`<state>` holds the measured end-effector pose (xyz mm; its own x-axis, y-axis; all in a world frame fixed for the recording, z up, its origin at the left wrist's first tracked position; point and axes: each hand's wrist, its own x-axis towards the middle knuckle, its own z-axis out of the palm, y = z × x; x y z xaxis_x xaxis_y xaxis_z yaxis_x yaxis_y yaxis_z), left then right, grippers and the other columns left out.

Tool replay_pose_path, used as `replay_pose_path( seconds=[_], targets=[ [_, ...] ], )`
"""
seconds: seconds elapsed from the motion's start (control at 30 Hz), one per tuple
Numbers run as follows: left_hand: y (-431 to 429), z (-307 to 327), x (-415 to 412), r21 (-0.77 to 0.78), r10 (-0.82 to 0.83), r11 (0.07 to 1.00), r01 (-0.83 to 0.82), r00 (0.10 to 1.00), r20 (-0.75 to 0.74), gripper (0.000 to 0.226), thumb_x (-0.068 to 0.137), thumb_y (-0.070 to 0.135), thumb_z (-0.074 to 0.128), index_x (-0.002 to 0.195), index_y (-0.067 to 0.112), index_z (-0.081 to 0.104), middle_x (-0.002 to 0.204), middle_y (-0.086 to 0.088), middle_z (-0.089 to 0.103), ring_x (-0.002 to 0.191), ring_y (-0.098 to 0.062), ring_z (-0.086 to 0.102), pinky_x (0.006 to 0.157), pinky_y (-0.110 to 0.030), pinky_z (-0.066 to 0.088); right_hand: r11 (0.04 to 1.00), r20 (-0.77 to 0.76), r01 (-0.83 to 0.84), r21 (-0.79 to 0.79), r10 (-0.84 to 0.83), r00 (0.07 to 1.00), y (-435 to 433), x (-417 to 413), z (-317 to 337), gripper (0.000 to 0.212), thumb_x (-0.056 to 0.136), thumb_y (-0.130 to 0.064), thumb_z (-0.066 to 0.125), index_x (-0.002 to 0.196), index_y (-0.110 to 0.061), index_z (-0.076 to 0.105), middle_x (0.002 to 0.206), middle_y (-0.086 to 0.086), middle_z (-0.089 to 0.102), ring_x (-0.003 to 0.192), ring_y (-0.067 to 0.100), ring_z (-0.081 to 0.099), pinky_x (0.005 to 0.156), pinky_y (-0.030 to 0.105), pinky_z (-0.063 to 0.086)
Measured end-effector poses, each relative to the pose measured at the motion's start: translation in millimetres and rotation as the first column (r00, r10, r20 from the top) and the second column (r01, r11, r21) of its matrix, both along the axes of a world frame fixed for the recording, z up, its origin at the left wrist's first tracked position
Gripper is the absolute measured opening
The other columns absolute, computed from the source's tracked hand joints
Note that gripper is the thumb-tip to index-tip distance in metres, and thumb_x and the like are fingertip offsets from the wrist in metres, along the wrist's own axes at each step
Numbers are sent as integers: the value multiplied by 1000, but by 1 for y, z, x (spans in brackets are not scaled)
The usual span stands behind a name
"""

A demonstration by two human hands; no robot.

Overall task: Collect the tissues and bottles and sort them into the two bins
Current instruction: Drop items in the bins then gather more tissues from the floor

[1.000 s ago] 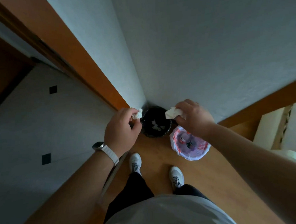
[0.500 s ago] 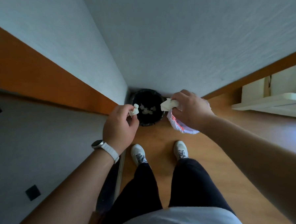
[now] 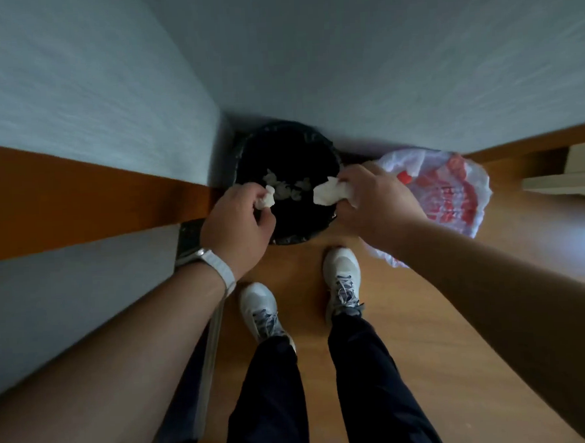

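Tissues were held over the black bin (image 3: 287,133) by both hands. The left hand (image 3: 237,221) pinched a small tissue (image 3: 268,198) above the bin's left edge, and the right hand (image 3: 374,200) gripped a larger tissue (image 3: 330,192) above its right side. Loose tissues (image 3: 284,188) lay at the bin's bottom. Just right of the black bin stood the second bin (image 3: 452,196), lined with a white-and-red bag, with a red bottle cap (image 3: 404,176) showing inside.
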<state>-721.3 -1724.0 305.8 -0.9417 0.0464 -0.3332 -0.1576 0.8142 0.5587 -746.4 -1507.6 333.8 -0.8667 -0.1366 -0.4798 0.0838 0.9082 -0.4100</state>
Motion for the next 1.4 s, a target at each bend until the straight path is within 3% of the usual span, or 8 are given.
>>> replay_pose_path(
  seconds=[0.17,0.3,0.43,0.57,0.73,0.83,1.07,1.4],
  targets=[
    [-5,-92,-18,-35,-66,997,67,997,33,21,87,20,60,109,16,61,103,-5,57,86,-24,58,69,-36,48,1000,-8,-10,29,10,1000,2,-14,-88,41,85,-25,57,125,-21,53,120,5,55,103,28,55,70,30,37],
    [-5,-131,-29,-61,-69,996,69,998,10,21,88,20,60,109,16,59,107,-4,57,89,-22,59,69,-34,46,999,-53,-7,31,8,999,-6,-26,-135,43,85,-28,57,127,-21,51,122,6,54,110,28,52,75,32,42],
    [-4,-144,-36,-52,-67,996,67,998,4,35,90,23,60,123,15,55,120,-7,55,97,-24,59,76,-40,51,1000,-129,14,-14,-16,992,-15,-32,-158,46,85,-31,59,128,-18,50,125,9,52,113,31,51,82,37,45],
    [-8,-126,-28,-22,-41,999,40,998,-41,36,89,23,60,123,13,57,119,-8,56,98,-24,59,76,-39,51,1000,-136,3,-13,-5,991,-16,-26,-147,48,85,-33,61,129,-16,51,127,9,51,115,32,50,85,41,48],
    [-20,-80,-10,-44,-99,994,97,994,-55,35,88,20,63,122,12,60,119,-7,59,95,-24,59,70,-32,44,998,-128,-64,27,67,989,-15,-9,-104,41,86,-34,59,123,-16,56,121,6,54,111,31,52,80,40,48],
    [-25,-44,-8,-67,-163,985,158,984,-71,37,88,19,63,124,10,60,123,-8,60,105,-29,58,77,-36,48,992,-132,-107,64,115,985,-14,-5,-68,40,89,-37,56,124,-18,56,122,3,55,112,29,52,78,35,43],
    [-39,67,-8,-232,-389,906,354,913,-125,45,88,27,62,128,7,59,131,-16,57,119,-34,54,94,-45,47,980,-178,-164,111,182,967,-17,10,49,44,92,-45,51,126,-18,57,123,3,58,114,28,53,90,43,45],
    [-42,255,8,-276,-481,868,413,839,-255,45,89,29,62,129,8,58,134,-16,55,123,-35,51,95,-49,46,964,-185,-159,215,200,962,-27,49,258,52,93,-51,46,134,-21,51,139,1,49,130,27,40,105,45,32]
  ],
)
